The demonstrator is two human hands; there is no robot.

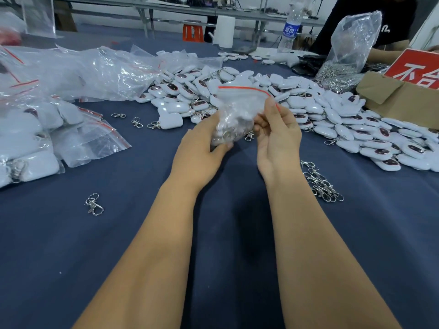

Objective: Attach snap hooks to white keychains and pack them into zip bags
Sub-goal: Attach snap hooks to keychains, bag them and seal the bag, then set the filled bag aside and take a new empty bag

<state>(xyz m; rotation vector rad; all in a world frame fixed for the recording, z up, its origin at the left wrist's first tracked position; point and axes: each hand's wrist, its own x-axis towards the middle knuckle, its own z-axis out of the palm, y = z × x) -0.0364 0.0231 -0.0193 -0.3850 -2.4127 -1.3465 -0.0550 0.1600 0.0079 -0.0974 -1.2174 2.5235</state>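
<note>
hands meet at frame centre above the bench (213, 233): left hand (199, 153) cups the filled bottom of a zip bag (237, 110), right hand (275, 136) pinches its upper edge. white keychains (297, 105) heap behind; loose snap hooks (320, 184) lie right.

You are sitting in a small packing workshop, working at a long table (71, 245) covered in dark blue cloth. Heaps of white keychains (297, 100) are lying across it beside filled zip bags (35, 138), loose snap hooks (320, 184) and a cardboard box (401, 100). Another worker (380, 20) is sitting opposite, and bare folding tables (166, 8) are standing behind.
</note>
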